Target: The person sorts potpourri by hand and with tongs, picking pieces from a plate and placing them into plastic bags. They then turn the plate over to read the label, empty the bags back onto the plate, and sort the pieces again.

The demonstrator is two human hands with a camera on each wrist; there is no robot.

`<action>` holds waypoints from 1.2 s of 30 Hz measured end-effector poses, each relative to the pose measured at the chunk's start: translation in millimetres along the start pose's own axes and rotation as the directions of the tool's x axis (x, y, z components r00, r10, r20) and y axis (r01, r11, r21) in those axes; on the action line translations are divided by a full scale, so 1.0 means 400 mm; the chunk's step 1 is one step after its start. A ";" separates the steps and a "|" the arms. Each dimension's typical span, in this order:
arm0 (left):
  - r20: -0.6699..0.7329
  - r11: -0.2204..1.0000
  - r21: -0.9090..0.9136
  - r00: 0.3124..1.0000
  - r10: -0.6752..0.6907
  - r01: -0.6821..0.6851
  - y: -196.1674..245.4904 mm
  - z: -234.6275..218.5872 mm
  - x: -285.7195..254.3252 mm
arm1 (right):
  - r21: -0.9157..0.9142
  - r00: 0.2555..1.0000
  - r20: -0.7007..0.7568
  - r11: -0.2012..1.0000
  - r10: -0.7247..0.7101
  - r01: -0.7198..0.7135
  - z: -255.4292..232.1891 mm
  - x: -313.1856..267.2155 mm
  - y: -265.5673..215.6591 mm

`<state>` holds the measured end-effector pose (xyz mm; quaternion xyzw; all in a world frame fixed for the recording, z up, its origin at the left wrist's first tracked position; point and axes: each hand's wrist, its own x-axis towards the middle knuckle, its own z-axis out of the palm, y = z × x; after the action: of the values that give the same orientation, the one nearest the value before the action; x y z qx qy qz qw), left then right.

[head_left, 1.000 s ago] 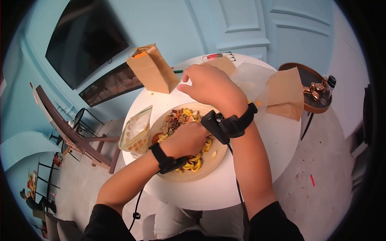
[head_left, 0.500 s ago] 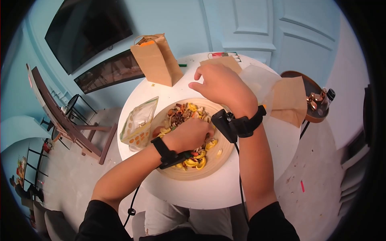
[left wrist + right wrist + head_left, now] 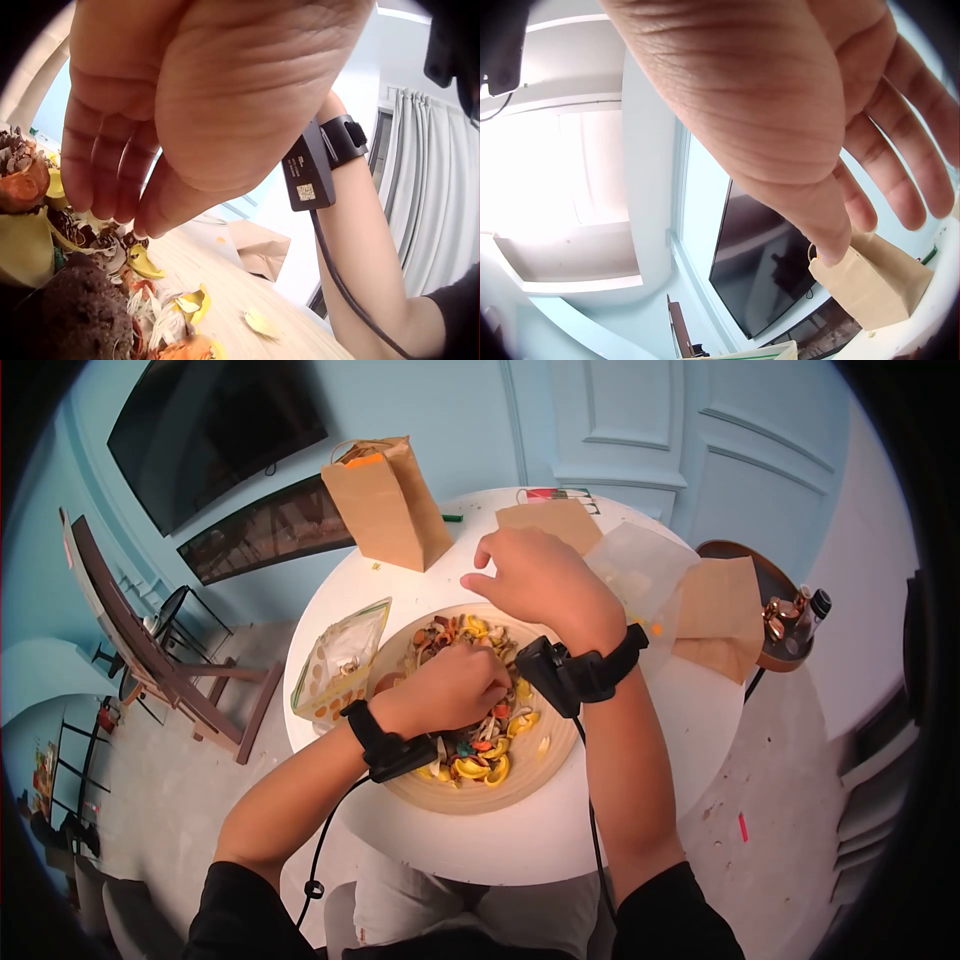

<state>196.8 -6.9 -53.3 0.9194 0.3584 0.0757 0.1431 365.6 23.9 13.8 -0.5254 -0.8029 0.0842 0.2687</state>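
A round pale wooden plate (image 3: 552,765) bears a heap of mixed dried petals, peel curls and flower pieces (image 3: 475,760), which looks like potpourri. My left hand (image 3: 448,688) is over the heap, palm down. In the left wrist view, its fingers (image 3: 112,169) point downward with the tips and thumb right at the dried pieces. Beyond the plate's far right edge, my right hand (image 3: 545,582) hovers with relaxed fingers and holds nothing. Left of the plate stands an opened clear zip bag with orange dots (image 3: 340,665), some dried bits inside.
A brown paper bag (image 3: 390,510) stands at the back of the white round table (image 3: 450,855). Flat brown paper (image 3: 720,610) and a translucent sheet (image 3: 640,565) lie at the right. Beyond them, a small side table (image 3: 735,560) carries copper-coloured items and a bottle (image 3: 815,610).
My left hand has shifted slightly left over the heap, showing more dried pieces at its right. The right hand keeps about the same place. The head view has turned a little.
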 end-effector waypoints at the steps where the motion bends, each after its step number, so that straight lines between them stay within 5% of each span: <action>1: 0.026 0.999 -0.033 1.000 -0.012 0.013 0.004 0.002 0.001 | -0.019 1.000 0.025 1.000 0.011 -0.011 -0.003 0.003 -0.004; 11: 0.132 0.995 -0.090 0.991 -0.036 0.048 0.033 0.029 0.032 | 0.020 0.994 -0.074 0.997 -0.076 0.078 0.014 0.000 0.011; 21: -0.163 0.979 -0.106 0.968 -0.189 0.173 0.027 -0.038 0.008 | 0.076 0.996 -0.063 0.995 -0.057 0.062 -0.016 -0.013 0.015; 24: -0.117 0.994 0.043 0.989 -0.092 0.097 0.017 -0.038 0.004 | 0.084 0.999 -0.005 0.996 -0.038 0.038 -0.029 -0.014 0.011; 36: -0.029 0.978 0.166 0.992 -0.125 0.128 -0.003 0.032 0.031 | 0.110 0.999 0.013 0.993 -0.036 0.034 -0.030 -0.017 0.014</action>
<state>208.1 -0.2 -65.4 0.9029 0.4224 0.0447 0.0665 378.4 18.8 19.0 -0.4951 -0.8080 0.1275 0.2928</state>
